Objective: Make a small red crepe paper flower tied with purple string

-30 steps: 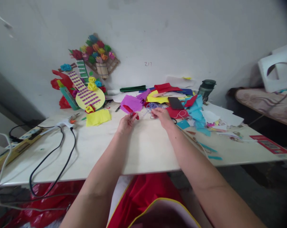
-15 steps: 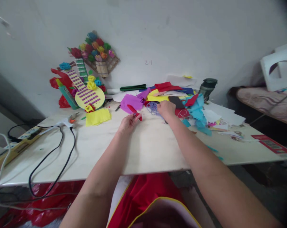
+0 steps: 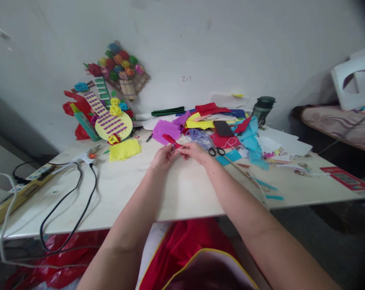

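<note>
- Left hand (image 3: 164,158) closed in a pinch, thumb and fingers gripping the narrow red paper piece (image 3: 169,139) (crepe, by its look) above the near-middle of the white table (image 3: 188,193).
- Red piece slanted up and leftward out of the fingers, its tip in front of the purple crepe paper (image 3: 164,129).
- Right hand (image 3: 195,152) met the left at the red piece's lower end, fingers curled inward; could not tell whether it gripped paper or thread (detail too small).
- Just beyond the right hand: a loose tangle of lavender yarn (image 3: 198,137).
- Scissors (image 3: 216,152) lay right of that hand, black handle loops showing, near a blue paper piece (image 3: 228,157).
- Dark phone (image 3: 223,128) farther back, among red, yellow and light-blue sheets.
- Left of the hands: a yellow crepe sheet (image 3: 124,150) flat on the table, then a white glue gun (image 3: 87,156) with its black cord looping over the near edge.
- Behind the yellow sheet: a guitar-shaped craft (image 3: 114,127) with paper roses, leaning (teal glue bottle (image 3: 87,125) beside it).
</note>
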`<state>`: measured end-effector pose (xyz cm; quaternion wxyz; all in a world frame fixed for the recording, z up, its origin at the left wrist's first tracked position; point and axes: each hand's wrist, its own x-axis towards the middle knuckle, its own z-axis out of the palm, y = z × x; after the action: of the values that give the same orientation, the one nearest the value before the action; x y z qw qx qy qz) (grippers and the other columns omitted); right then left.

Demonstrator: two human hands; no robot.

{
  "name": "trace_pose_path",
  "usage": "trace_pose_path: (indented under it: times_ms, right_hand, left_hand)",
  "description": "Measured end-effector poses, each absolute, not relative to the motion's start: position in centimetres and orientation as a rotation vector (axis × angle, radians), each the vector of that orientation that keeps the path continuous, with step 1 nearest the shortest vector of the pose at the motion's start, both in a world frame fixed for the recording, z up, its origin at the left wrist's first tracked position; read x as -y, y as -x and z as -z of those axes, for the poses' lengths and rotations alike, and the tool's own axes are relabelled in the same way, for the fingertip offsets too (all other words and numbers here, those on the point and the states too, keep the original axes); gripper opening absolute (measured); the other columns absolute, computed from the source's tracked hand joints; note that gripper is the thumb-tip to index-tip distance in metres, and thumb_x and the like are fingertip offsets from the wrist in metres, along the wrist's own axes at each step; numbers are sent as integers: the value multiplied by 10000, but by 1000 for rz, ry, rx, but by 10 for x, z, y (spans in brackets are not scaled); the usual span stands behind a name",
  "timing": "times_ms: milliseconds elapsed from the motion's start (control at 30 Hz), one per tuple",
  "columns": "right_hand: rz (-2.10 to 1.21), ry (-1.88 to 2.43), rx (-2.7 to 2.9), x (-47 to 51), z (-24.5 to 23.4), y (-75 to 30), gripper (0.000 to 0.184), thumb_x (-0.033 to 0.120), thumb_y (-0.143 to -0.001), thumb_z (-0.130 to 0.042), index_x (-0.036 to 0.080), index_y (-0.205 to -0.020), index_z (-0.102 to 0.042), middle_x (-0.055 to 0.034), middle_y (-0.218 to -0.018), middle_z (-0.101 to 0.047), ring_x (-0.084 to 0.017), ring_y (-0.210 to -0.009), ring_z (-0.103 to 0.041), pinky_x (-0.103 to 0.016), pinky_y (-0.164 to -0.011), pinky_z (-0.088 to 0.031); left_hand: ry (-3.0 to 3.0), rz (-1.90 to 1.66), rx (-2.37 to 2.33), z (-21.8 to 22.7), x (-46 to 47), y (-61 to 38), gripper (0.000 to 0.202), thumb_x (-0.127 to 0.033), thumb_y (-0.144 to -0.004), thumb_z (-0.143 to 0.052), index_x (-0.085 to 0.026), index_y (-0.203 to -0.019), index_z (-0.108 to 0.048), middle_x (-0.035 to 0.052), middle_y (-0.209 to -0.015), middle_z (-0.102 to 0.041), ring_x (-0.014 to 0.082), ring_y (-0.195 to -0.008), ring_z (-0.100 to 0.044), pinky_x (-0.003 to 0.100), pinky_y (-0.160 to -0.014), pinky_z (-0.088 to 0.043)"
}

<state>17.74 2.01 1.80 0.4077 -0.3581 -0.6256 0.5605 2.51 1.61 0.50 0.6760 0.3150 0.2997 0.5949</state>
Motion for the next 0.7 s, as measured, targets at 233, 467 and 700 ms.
trace_pose_path:
  times_ms: [233,467,700]
  right_hand:
    - [-1223,921,1600,-28,-14,-186,251,346,-667,-687,128,-601,-582,23,-527,-565,-42,-397,-457,-180,-412,-396]
    - [-1208,952,1384,-38,-16,-205,232,363,-679,-665,134,-684,-629,-40,-687,-648,-63,-505,-519,-175,-445,-443]
    - [-1142,931,1443,-35,-16,-204,213,350,-663,-657,137,-671,-645,-21,-658,-644,-58,-491,-504,-180,-456,-420]
  left_hand:
    - [-731,-1328,-735,-8,-17,-22,130,-109,-818,-443,-105,-768,-564,123,-817,-677,144,-662,-657,218,-585,-529]
    - [-1102,-771,-678,-31,16,-32,174,-173,-743,-594,-100,-587,-570,118,-605,-654,143,-424,-585,207,-384,-434]
    - [-1441,-384,-721,-27,28,-56,255,-342,-678,-694,-104,-616,-629,138,-649,-677,164,-510,-628,215,-447,-464]
